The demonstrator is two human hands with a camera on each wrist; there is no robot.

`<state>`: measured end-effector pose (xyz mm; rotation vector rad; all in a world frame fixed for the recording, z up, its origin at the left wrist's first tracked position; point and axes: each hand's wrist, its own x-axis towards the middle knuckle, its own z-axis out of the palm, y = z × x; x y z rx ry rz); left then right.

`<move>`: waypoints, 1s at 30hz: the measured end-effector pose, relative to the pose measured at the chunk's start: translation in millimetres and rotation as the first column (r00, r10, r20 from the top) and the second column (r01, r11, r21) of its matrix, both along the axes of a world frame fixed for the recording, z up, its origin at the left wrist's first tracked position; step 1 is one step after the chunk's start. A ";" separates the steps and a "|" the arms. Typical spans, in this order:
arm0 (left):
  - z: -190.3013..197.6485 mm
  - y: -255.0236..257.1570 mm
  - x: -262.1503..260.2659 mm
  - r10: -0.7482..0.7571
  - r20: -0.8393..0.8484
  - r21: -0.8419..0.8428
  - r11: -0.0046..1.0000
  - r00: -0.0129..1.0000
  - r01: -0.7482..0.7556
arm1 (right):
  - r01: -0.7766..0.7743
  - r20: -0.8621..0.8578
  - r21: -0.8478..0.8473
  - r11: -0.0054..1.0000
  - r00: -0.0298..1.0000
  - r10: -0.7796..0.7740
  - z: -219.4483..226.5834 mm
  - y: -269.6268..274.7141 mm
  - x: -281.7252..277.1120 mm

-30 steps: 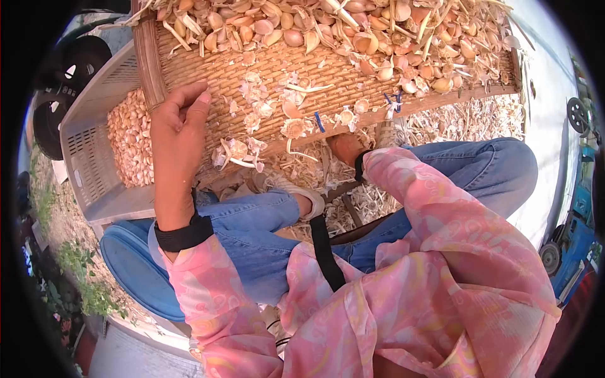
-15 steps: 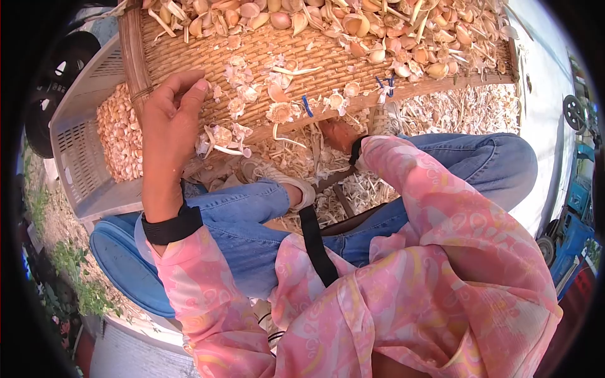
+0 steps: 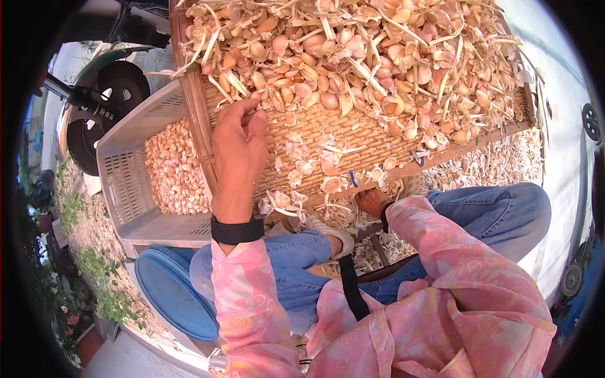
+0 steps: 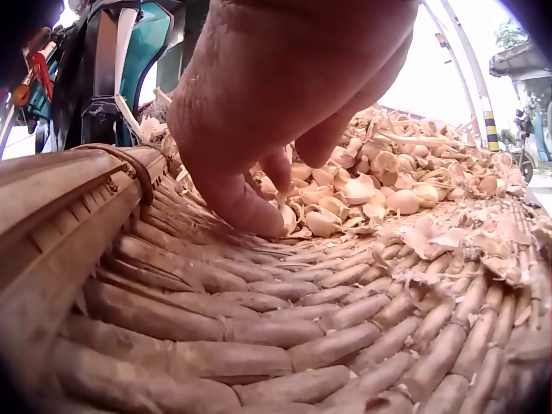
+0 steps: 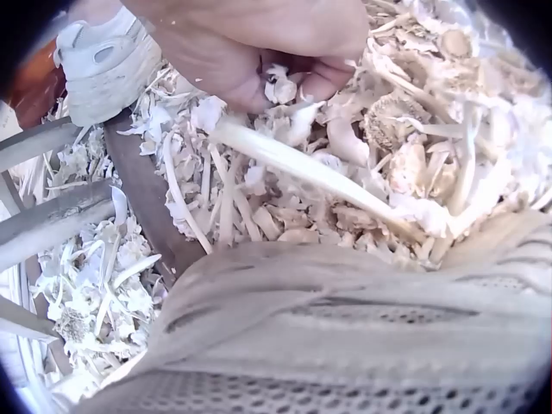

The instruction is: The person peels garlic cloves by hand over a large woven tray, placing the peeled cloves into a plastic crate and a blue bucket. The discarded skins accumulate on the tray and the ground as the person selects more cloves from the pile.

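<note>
My left hand (image 3: 239, 154) reaches over the left side of a woven tray (image 3: 315, 131), beside its wooden rim. Its fingers are loosely bent, with the tips right at the near edge of a heap of garlic cloves (image 3: 328, 82). In the left wrist view, a fingertip (image 4: 263, 220) comes down beside pinkish unpeeled cloves (image 4: 323, 222). My right hand (image 3: 373, 203) is low, past the tray's near edge and partly hidden by it. The right wrist view shows its curled fingers pinching a small scrap of garlic skin (image 5: 280, 88) over loose husks and stalks (image 5: 310, 168).
A grey plastic crate (image 3: 123, 220) with peeled cloves (image 3: 176, 170) stands left of the tray. Trimmed garlic bottoms and skins (image 3: 296, 157) lie on the tray's near part. Husks (image 3: 485, 154) cover the ground below. A shoe (image 5: 345, 328) and a blue stool (image 3: 176, 293) are close by.
The head view has shifted, bringing more of the heap into sight. My left hand has moved forward along the tray to the cloves. The right hand stays low beyond the tray's near edge.
</note>
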<state>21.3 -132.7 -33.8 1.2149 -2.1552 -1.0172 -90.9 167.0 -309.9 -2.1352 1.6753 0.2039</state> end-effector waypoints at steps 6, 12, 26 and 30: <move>3.1 5.0 -19.8 -0.107 0.177 -0.227 0.963 0.978 0.146 | -0.153 0.334 0.389 0.908 0.942 0.016 43.6 -37.7 -9.0; 13.5 41.4 0.7 -0.139 0.336 -0.216 0.951 0.932 0.220 | -0.405 0.522 0.492 0.771 0.845 0.111 178.5 -69.8 -9.1; -1.9 46.3 -9.0 -0.060 0.066 -0.017 0.998 0.996 0.061 | 0.306 0.814 0.443 0.843 0.255 -0.521 282.7 -108.9 -45.1; 35.2 68.2 12.9 0.184 -0.411 0.506 0.861 0.893 0.056 | 0.390 0.706 0.669 0.633 -0.068 -0.705 281.3 -119.6 -55.6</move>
